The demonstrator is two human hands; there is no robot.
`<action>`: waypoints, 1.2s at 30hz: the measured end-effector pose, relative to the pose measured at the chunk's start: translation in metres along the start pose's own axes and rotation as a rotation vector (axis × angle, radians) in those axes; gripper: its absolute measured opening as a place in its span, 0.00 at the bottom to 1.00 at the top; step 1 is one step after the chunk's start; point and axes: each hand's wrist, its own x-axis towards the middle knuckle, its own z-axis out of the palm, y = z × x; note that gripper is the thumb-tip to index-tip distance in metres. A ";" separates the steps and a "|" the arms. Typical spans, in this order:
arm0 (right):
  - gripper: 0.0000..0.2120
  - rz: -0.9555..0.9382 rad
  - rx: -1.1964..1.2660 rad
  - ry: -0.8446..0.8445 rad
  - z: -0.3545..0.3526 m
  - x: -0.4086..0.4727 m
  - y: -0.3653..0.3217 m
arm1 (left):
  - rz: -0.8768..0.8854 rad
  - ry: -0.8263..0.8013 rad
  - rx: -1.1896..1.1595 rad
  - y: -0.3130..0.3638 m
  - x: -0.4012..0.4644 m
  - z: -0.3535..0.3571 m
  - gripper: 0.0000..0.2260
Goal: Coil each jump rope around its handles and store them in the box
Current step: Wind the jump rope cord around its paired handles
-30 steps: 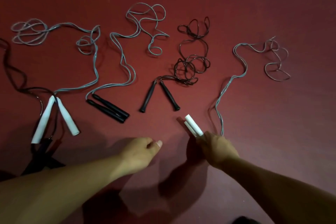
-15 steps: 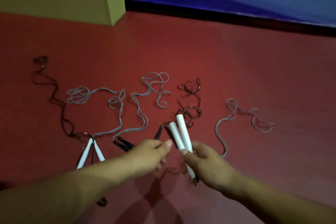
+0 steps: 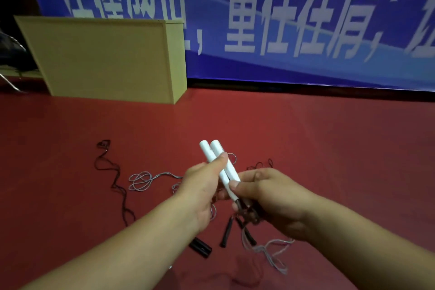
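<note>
Both hands are up in front of the body, holding the pair of white cylindrical plastic jump rope handles (image 3: 220, 167) side by side, tips pointing up and away. Right hand (image 3: 270, 198) pinches the lower end of the pair between thumb and curled fingers, near where the cord exits; left hand (image 3: 202, 186) wraps the middle, thumb pressed across the front. My read: handles are bundled parallel so they act as one spool for winding, with one hand free to clamp and the other to feed cord. The grey thin rope cord (image 3: 270, 252) hangs from the bottom of the handles and trails loosely onto the red floor (image 3: 306, 136) below the right wrist; no turns on the handles yet, so coiling looks not started. Under the hands on the floor: slim black handles (image 3: 224, 234) of another rope and a thicker black handle end (image 3: 200, 246), partly hidden by the arms. Further out, a grey looped cord (image 3: 141, 180) and a dark thin cord (image 3: 113, 176) lie uncoiled, each spread apart, probably so they don't tangle. Far back, the tan rectangular box (image 3: 106, 59) stands on the floor against the blue banner with white characters (image 3: 282, 19), well apart from the ropes; whether it's open on top I can't tell.
</note>
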 end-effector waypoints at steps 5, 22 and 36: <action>0.10 0.028 -0.063 0.012 0.015 -0.003 0.028 | 0.050 -0.056 0.074 -0.027 -0.004 -0.015 0.08; 0.11 0.008 -0.117 0.058 0.000 0.027 0.025 | 0.191 -0.189 0.104 -0.029 0.025 -0.020 0.06; 0.10 -0.013 -0.474 0.013 0.015 0.053 0.010 | 0.246 0.008 -0.163 -0.006 0.028 -0.036 0.04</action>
